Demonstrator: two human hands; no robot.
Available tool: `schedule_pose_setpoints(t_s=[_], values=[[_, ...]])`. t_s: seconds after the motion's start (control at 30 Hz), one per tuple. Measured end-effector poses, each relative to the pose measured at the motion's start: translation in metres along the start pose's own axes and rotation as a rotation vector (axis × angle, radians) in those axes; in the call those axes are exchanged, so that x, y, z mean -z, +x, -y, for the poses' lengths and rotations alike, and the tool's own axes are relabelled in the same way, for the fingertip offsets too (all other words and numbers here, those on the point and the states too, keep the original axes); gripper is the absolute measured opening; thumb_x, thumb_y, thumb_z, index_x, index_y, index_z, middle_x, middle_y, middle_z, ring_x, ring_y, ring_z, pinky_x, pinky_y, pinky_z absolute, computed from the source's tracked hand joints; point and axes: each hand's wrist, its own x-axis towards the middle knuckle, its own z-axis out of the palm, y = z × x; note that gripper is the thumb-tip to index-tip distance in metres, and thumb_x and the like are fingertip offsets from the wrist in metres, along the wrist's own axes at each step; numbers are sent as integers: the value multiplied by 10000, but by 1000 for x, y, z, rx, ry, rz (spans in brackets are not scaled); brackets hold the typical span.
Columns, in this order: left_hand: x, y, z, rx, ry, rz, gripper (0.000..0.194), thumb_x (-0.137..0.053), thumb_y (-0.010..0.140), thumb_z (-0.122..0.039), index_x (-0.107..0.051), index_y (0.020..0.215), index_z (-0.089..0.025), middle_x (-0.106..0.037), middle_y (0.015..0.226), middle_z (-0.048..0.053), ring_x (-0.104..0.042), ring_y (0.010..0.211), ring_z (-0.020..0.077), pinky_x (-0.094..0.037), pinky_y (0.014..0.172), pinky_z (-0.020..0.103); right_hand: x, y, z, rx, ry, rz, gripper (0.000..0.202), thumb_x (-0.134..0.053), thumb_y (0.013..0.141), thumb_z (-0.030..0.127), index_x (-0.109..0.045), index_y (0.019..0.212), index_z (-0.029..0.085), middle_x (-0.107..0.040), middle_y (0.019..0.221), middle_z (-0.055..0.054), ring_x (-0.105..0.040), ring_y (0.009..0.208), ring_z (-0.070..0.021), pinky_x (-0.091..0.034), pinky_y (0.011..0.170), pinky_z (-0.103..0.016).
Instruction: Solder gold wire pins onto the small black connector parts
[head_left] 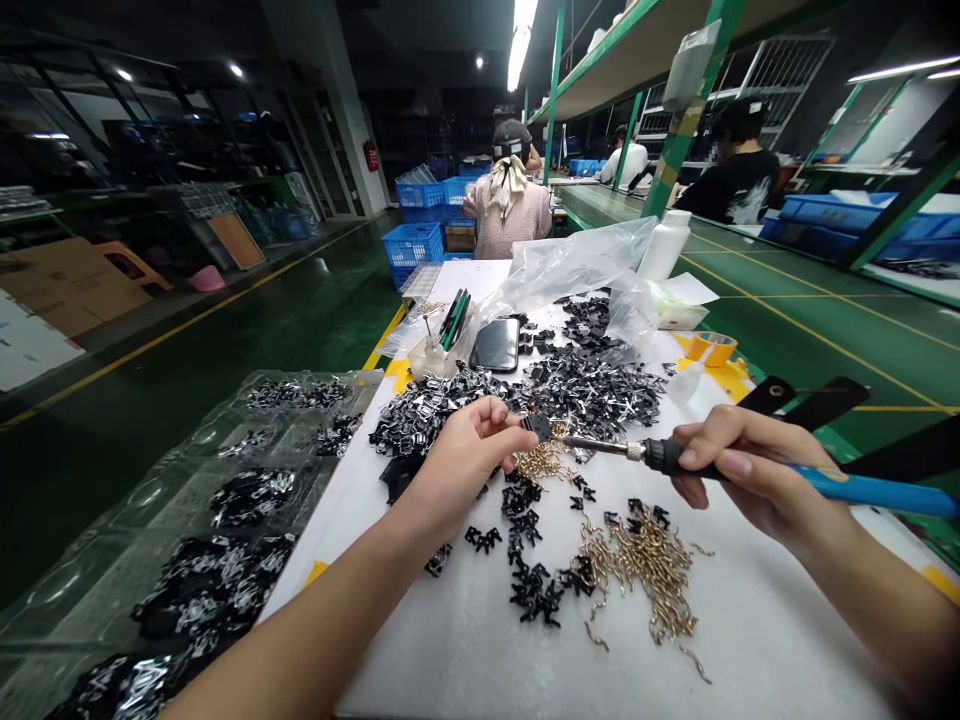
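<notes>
Between the thumb and fingers of my left hand (472, 450) is a small black plastic part (535, 428). My right hand (742, 465) grips a soldering iron (840, 487) with a blue handle, its metal tip pointing left and meeting or nearly meeting the black part. Whether they touch I cannot tell. Below the tip lie small bent brass pins (544, 460), and a larger heap of brass pins (652, 570) sits nearer to me. Small black clips (536, 592) are scattered beside that heap. Behind my hands spreads a big pile of black parts (592, 390).
A phone (495, 345), a cup of tools (431, 357), a white bottle (666, 245), a plastic bag (577, 260) and an orange tape roll (711, 349) stand at the back. Clear trays (315, 510) of black parts lie left. A person (514, 200) sits ahead.
</notes>
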Motion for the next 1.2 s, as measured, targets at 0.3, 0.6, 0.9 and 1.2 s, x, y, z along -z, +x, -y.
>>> schedule_pose_setpoints(t_s=[0.3, 0.6, 0.9, 1.2], values=[[1, 0, 1, 3, 21, 18, 380, -605, 667, -294, -252, 719, -162, -358, 778, -22, -345, 623, -11, -325, 554, 148, 1, 1, -1, -29, -6, -3, 149, -476, 918, 266, -611, 924, 205, -522, 611, -7, -525, 566, -133, -373, 584, -284], [3, 2, 3, 17, -42, 50, 406, -609, 662, -295, -228, 721, -168, -339, 730, -28, -345, 611, -14, -298, 515, 121, 3, 4, -5, 9, 40, 45, 159, -442, 931, 255, -594, 920, 207, -523, 568, 9, -495, 547, -120, -354, 628, -285], [2, 2, 1, 59, -73, 64, 409, -608, 654, -283, -220, 704, -164, -318, 653, -49, -329, 563, -21, -254, 496, 116, 2, 11, -4, -27, 129, 53, 168, -470, 913, 295, -603, 869, 203, -549, 569, -11, -513, 524, -125, -362, 535, -255], [5, 4, -2, 57, -32, 40, 401, -617, 651, -261, -232, 700, -163, -304, 662, -46, -336, 544, -28, -281, 482, 116, 6, 10, -2, 4, 158, 12, 165, -466, 908, 273, -603, 873, 188, -521, 566, -14, -503, 509, -121, -364, 513, -256]])
